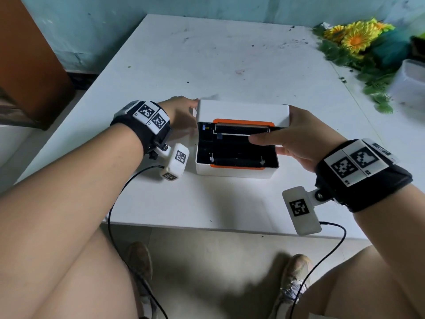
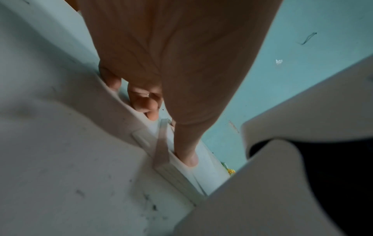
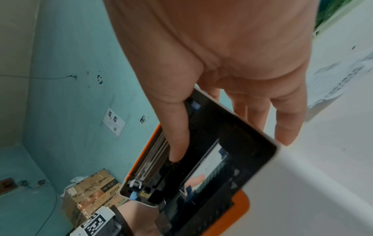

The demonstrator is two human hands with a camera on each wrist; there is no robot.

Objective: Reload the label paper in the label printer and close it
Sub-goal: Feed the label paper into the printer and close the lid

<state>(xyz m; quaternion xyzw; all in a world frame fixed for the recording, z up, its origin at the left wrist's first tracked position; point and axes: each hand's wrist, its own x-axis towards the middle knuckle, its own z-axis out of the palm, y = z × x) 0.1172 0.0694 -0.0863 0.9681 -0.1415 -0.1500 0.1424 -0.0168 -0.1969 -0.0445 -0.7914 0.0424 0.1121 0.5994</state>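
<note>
On the white table (image 1: pixel 230 54), the open label printer (image 1: pixel 236 166) sits between both hands: right hand (image 1: pixel 305 139) pinching its lid (image 1: pixel 243 110), thumb inside; left hand (image 1: pixel 181 113) gripping the lid's left end.

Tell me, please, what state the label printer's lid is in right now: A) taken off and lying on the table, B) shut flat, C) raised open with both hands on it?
C: the lid stands raised over the printer's dark bay, with the left hand and right hand at its two ends.
</note>
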